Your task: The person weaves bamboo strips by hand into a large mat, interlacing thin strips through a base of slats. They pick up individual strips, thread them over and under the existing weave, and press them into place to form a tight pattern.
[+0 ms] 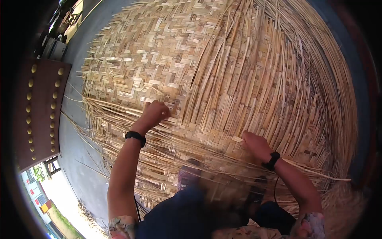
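Note:
A large woven bamboo mat (159, 51) spreads over the floor, with a herringbone weave on the left part. Long loose bamboo strips (270, 79) fan out unwoven across the right part. My left hand (153, 113) has its fingers closed on a strip at the edge of the woven area. At the lower right, my right hand (256, 144) pinches strips where the loose ones meet the weave. Both wrists wear black bands. My knees and dark clothing fill the bottom of the view.
Grey concrete floor (77, 135) lies left of the mat, with stray strips (85, 139) trailing onto it. A dark red door (39, 111) with brass studs stands at the left. Beyond it, a sunlit street and buildings (39, 191) show.

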Demonstrator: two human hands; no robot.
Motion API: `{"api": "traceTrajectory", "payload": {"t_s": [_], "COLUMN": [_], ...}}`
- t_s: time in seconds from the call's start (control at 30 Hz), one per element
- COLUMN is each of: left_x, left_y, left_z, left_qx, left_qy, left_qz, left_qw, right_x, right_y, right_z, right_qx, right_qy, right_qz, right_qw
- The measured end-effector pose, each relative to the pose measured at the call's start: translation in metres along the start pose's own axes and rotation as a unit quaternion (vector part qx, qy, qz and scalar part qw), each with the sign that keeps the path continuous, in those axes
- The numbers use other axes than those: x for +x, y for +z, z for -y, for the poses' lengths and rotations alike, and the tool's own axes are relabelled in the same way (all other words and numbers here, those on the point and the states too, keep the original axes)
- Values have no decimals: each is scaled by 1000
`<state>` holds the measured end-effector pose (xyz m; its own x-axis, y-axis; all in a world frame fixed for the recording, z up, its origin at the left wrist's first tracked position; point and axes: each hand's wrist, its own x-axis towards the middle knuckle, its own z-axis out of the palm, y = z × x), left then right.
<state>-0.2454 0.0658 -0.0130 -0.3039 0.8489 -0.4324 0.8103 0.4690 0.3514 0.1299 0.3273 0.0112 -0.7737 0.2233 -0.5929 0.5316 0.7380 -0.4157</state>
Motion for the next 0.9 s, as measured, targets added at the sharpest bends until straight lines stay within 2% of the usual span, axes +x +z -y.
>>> {"api": "traceTrajectory", "payload": {"t_s": [0.07,0.1,0.17,0.2,0.23,0.27,0.3,0.33,0.4,0.47,0.5,0.57,0.63,0.67,0.73,0.77,0.8,0.83,0.87,0.9], "left_x": [-26,-43,-77,-97,-116,-133,-144,-149,-140,-99,-80,-35,-4,-2,45,48,48,47,49,51], "left_y": [-39,-65,-148,-191,-234,-277,-316,-345,-360,-316,-279,-162,-27,12,93,99,101,102,96,86], "left_z": [-8,-11,-43,-55,-69,-98,-120,-153,-207,-261,-297,-338,-368,-388,-355,-347,-336,-324,-315,-313], "left_qx": [-114,-167,-204,-194,-180,-159,-104,-74,-15,-91,-155,-212,34,97,52,-173,-389,-581,-607,-600], "left_qy": [10,0,-131,-118,-111,-145,-131,-163,-58,55,63,131,112,118,175,95,7,-85,-35,-41], "left_qz": [-66,-62,3,13,28,32,41,33,1,19,63,74,-9,-57,24,4,-17,-37,-40,-15], "left_qw": [991,984,970,974,977,976,985,983,998,994,984,966,993,987,983,980,921,809,793,799], "right_x": [-50,-81,-152,-184,-215,-246,-269,-283,-301,-303,-296,-278,-260,-253,-239,-229,-217,-203,-178,-144], "right_y": [-44,-60,-95,-108,-126,-128,-139,-144,-158,-179,-187,-202,-221,-232,-243,-234,-221,-206,-174,-135], "right_z": [-19,-43,-91,-111,-118,-145,-147,-152,-155,-132,-124,-107,-81,-65,-35,-34,-32,-31,-43,-61], "right_qx": [28,18,-32,-74,-108,-160,-231,-259,-312,-289,-283,-275,-274,-272,-324,-273,-221,-166,43,245], "right_qy": [55,48,48,84,126,75,72,53,18,10,-7,-76,-144,-162,-232,-257,-282,-302,-250,-180], "right_qz": [76,91,88,81,65,9,-26,-75,-170,-220,-254,-330,-405,-437,-605,-624,-639,-652,-522,-346], "right_qw": [995,995,994,990,984,984,970,962,935,932,925,900,860,842,690,686,681,675,814,888]}}
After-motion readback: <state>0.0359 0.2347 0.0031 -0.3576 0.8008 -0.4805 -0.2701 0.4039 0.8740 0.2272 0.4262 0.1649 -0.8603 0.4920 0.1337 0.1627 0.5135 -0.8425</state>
